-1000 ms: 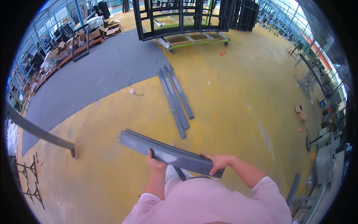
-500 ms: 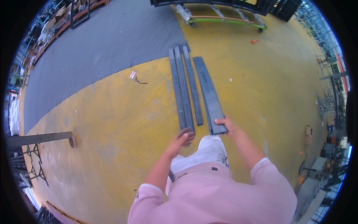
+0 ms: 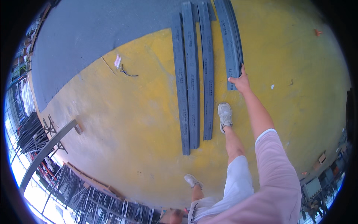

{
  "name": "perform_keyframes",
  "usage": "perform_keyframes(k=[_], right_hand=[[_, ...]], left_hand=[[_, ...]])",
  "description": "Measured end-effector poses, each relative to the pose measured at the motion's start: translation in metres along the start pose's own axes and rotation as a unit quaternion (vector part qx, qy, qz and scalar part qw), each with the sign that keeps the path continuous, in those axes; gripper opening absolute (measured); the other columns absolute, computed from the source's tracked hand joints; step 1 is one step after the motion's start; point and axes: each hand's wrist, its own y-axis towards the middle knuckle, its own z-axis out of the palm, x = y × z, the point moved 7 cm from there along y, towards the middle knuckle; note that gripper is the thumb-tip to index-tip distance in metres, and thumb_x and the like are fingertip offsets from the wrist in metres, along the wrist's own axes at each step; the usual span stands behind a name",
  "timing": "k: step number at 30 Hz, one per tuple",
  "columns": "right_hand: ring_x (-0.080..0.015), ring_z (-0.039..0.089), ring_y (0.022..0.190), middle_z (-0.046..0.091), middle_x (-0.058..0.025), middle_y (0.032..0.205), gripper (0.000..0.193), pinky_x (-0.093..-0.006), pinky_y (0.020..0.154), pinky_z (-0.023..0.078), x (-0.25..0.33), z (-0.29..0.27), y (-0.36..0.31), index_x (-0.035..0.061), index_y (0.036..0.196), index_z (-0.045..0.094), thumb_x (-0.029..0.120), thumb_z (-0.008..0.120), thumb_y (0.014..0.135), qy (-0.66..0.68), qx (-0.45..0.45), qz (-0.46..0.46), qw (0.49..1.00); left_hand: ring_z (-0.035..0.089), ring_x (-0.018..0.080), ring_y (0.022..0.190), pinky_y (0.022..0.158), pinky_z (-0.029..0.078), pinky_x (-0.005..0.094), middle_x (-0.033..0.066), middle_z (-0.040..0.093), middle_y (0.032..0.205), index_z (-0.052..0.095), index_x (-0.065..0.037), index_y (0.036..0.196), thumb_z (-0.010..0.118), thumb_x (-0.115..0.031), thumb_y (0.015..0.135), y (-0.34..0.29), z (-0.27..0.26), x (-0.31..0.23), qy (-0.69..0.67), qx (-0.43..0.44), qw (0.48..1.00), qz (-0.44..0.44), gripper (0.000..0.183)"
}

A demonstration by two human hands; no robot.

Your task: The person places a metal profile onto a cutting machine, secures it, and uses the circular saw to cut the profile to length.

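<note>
Grey strip stack (image 3: 229,41) extends ahead of the person; whether floor bears it, I cannot tell. Well left of it are a grey bar (image 3: 41,156) and, nearer, a pink scrap (image 3: 118,61). Low to its left, the left hand (image 3: 176,217) is blurred, finger state unclear. Three loose strips (image 3: 193,74) run just left of the stack, a bare gap between. One shoe (image 3: 225,115) stands close below its near end, which the right hand (image 3: 241,81) grasps, thumb on top. Likely step: placing the stack alongside; next calls for lowering evenly, fingers clear of edges. Rightward, yellow floor (image 3: 291,123) offers open room
</note>
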Motion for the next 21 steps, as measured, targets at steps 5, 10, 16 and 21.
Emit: perform_keyframes(k=[5, 10, 16, 21], right_hand=[[-0.0409, 0.051, 0.116, 0.043, -0.0273, 0.132, 0.11, -0.0442, 0.1, 0.044, -0.11, 0.04, 0.04, 0.0151, 0.153, 0.011, 0.027, 0.08, 0.068, -0.196, -0.041, 0.075, 0.977], [-0.043, 0.047, 0.12, 0.038, -0.0294, 0.137, 0.115, -0.0447, 0.103, 0.041, -0.154, 0.069, 0.054, 0.0159, 0.153, 0.008, 0.034, 0.081, 0.067, -0.21, -0.04, 0.071, 0.974], [-0.043, 0.037, 0.131, 0.028, -0.0331, 0.145, 0.118, -0.044, 0.108, 0.035, -0.179, 0.042, 0.05, 0.0115, 0.153, 0.007, 0.039, 0.082, 0.067, -0.284, -0.041, 0.1, 0.953], [-0.0412, 0.043, 0.128, 0.034, -0.0229, 0.147, 0.095, -0.047, 0.104, 0.039, -0.135, 0.024, -0.034, 0.0114, 0.152, 0.014, 0.027, 0.073, 0.078, -0.421, 0.066, 0.069, 0.902]], left_hand=[[0.067, 0.0214, 0.092, 0.076, 0.055, 0.0341, 0.0108, 0.067, 0.103, 0.056, -0.002, 0.123, 0.052, -0.017, 0.097, 0.035, -0.039, -0.19, -0.51, 0.007, 0.852, -0.12, 0.03], [0.068, 0.0244, 0.091, 0.076, 0.055, 0.0359, 0.0131, 0.067, 0.102, 0.052, -0.002, 0.126, 0.051, -0.017, 0.097, 0.015, -0.01, -0.174, -0.508, 0.007, 0.831, -0.227, 0.032], [0.068, 0.0253, 0.089, 0.074, 0.055, 0.0376, 0.0132, 0.068, 0.1, 0.053, -0.003, 0.124, 0.052, -0.02, 0.096, -0.041, 0.046, -0.109, -0.501, 0.037, 0.81, -0.304, 0.033], [0.068, 0.0227, 0.081, 0.066, 0.053, 0.0352, 0.0108, 0.069, 0.096, 0.056, -0.003, 0.121, 0.053, -0.021, 0.094, -0.087, 0.115, -0.064, -0.492, 0.076, 0.811, -0.309, 0.033]])
